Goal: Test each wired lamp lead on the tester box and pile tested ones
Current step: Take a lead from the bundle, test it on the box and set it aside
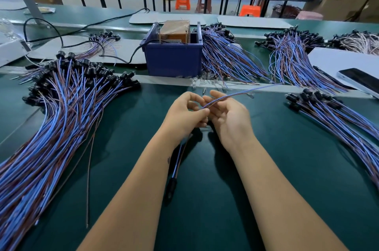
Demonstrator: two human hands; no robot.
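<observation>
Head view: fingers of the left hand [185,112] curl and pinch a blue-and-brown lamp lead [235,94] at its near end; the right hand [227,119] lies half open, fingers loosely bent under the same lead. A second lead with a black socket [171,188] hangs below the left wrist. Beyond, the blue tester box [173,59] holds an orange-brown unit [174,30]. Lead piles [61,107] flank the green table [205,189].
</observation>
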